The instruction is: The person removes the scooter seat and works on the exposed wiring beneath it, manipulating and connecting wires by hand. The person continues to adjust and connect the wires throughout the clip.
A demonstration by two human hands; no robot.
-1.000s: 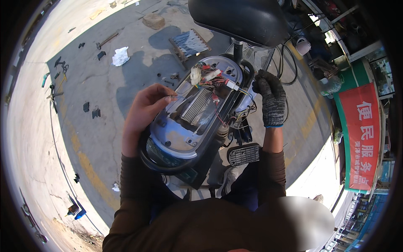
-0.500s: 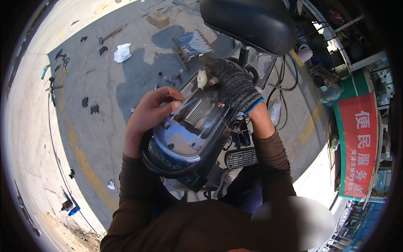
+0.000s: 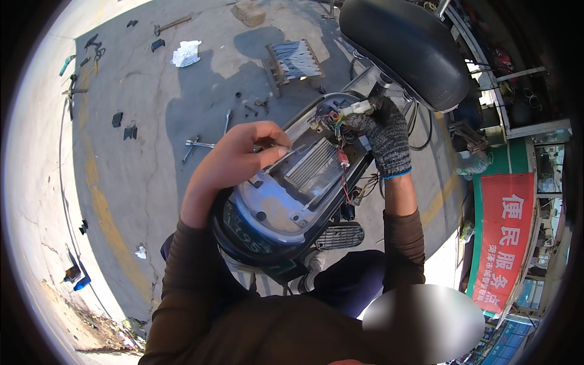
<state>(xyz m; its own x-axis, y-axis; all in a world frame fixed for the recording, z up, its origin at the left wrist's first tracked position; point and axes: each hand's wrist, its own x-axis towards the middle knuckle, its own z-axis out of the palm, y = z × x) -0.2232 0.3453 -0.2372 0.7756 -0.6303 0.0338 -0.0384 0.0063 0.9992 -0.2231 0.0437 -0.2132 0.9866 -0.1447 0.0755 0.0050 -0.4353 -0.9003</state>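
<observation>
My bare left hand [image 3: 246, 153] is closed, thumb against fingertips, above the left edge of a scooter's opened rear body [image 3: 274, 213]. A thin pale tip shows at its fingertips, too small to name. In a grey knitted glove, my right hand [image 3: 390, 137] grips a white wire connector [image 3: 356, 108] over the body's far right side. Coloured wires [image 3: 334, 121] run from the connector down into the opening. Between my hands lies a finned metal box [image 3: 311, 167], with a red connector [image 3: 343, 159] on its right side.
A black seat [image 3: 404, 52] is tipped up at the far right. On the ground to the left lie a cross wrench [image 3: 198, 145], a hammer [image 3: 172, 25], white paper [image 3: 186, 54] and several small parts. Further off stands a slatted stool [image 3: 295, 61]. A red banner [image 3: 502, 237] hangs at right.
The view has shifted, so the scooter sits lower and further right. My right hand has turned and drawn the white connector to the right, leaving the wires more exposed. My left hand stays pinched.
</observation>
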